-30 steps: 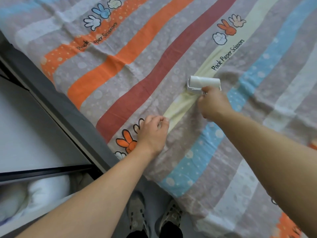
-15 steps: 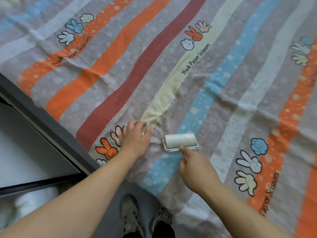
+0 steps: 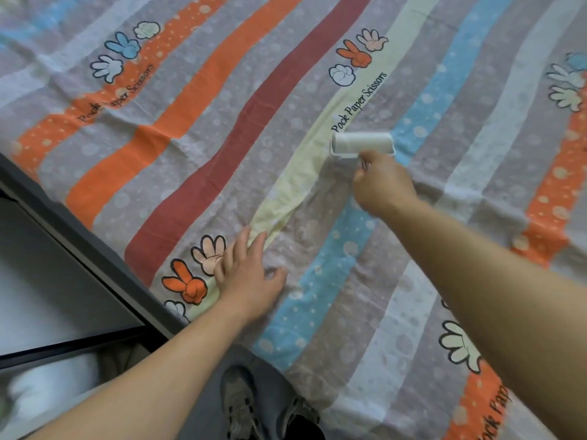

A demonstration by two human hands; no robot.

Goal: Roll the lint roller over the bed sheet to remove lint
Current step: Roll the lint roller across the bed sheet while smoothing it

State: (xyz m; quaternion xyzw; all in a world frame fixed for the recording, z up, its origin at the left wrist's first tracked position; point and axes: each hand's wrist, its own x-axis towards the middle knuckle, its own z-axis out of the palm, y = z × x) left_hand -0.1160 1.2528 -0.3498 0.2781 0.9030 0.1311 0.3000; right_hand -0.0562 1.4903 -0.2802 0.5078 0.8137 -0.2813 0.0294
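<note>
A striped bed sheet (image 3: 317, 90) with cartoon hand prints covers the bed. The white lint roller (image 3: 362, 143) lies with its roll on the sheet, where the pale yellow and blue stripes run. My right hand (image 3: 382, 185) grips its handle from the near side, arm stretched out. My left hand (image 3: 249, 274) presses flat on the sheet near the bed's edge, fingers spread, beside the orange and peach hand prints. A fold of fabric runs between the two hands.
The dark bed frame edge (image 3: 79, 236) runs diagonally at the left, with a pale floor (image 3: 47, 296) beyond it. My shoes (image 3: 244, 408) stand on the floor at the bottom, right below the sheet's hanging edge.
The roller went from far out to close beside my left hand, and is now pushed away up the sheet again. My left hand's fingers have flattened from curled to spread.
</note>
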